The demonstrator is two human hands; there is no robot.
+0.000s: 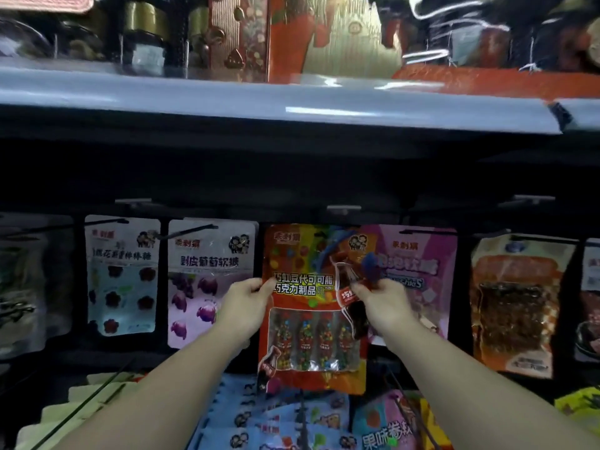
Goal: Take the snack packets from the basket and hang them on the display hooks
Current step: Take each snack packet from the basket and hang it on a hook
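Note:
An orange and red snack packet [308,306] with a clear window of small candy bottles hangs upright at the centre of the hook row. My left hand [248,302] pinches its left edge. My right hand [380,302] grips its right edge, fingers closed on the packet. The packet's top reaches up to a display hook [344,209] under the dark shelf; whether it sits on the hook is hidden. No basket is in view.
Hung packets flank it: white [121,274], purple grape [207,287], pink [418,254], brown [516,303]. A lower row of blue and pink packets [292,420] lies below on black hooks. A grey shelf [259,102] with boxes juts out above.

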